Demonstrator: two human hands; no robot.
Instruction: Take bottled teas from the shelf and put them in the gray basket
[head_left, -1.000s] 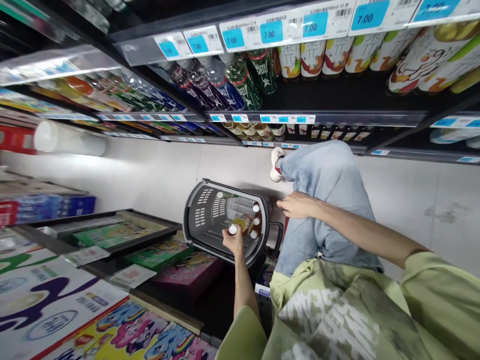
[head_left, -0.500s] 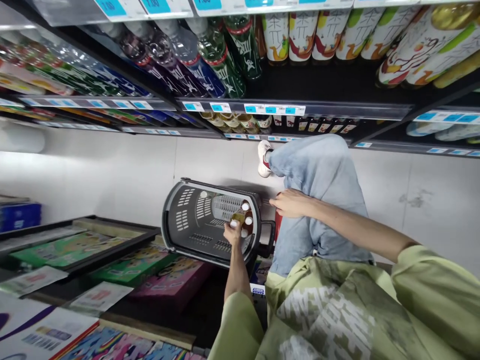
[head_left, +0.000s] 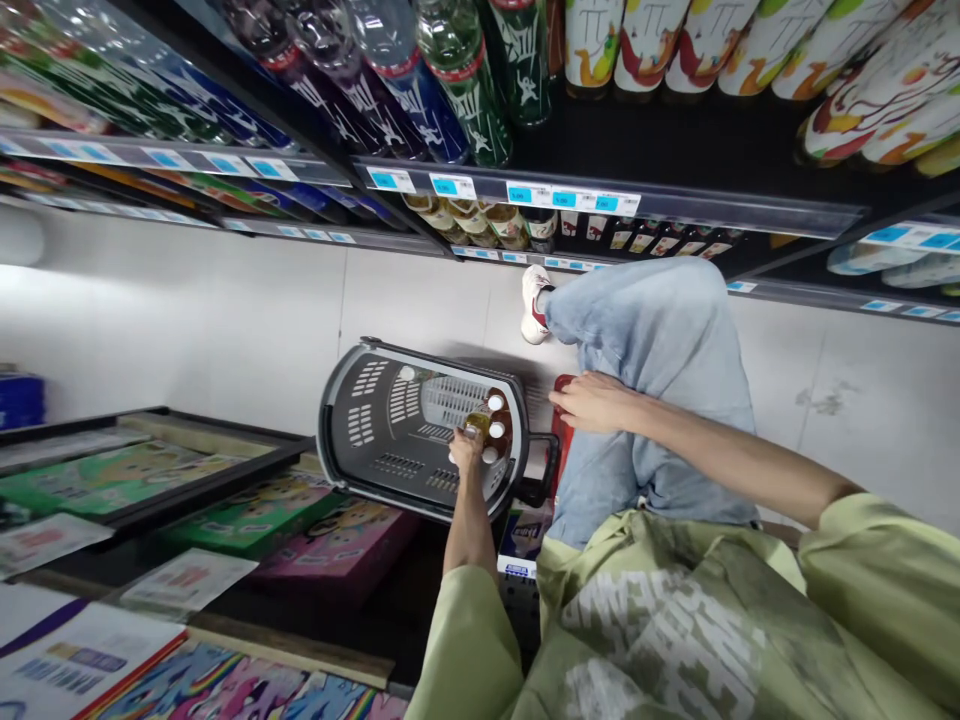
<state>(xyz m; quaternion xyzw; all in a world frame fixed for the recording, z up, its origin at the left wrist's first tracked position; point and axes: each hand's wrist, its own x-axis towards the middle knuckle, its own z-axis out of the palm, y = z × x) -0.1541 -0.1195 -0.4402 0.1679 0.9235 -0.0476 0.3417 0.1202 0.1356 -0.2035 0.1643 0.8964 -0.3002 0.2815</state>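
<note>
Gripping a bottle (head_left: 480,425) inside the grey basket (head_left: 360,425) at frame centre, the left hand (head_left: 466,452) hides its base. The right hand (head_left: 592,402) clasps a half-hidden red handle (head_left: 561,385). Bare floor (head_left: 225,310) lies left.

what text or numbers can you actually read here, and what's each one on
Nothing reads clearly.
Blue price tags on the shelf rail: digits too small.
Tall bottles on the upper shelf: large stylised characters, cut off, unreadable.
Green shirt: white block letters, folded, unreadable.
Boxes by the grey basket: print blurred.
</note>
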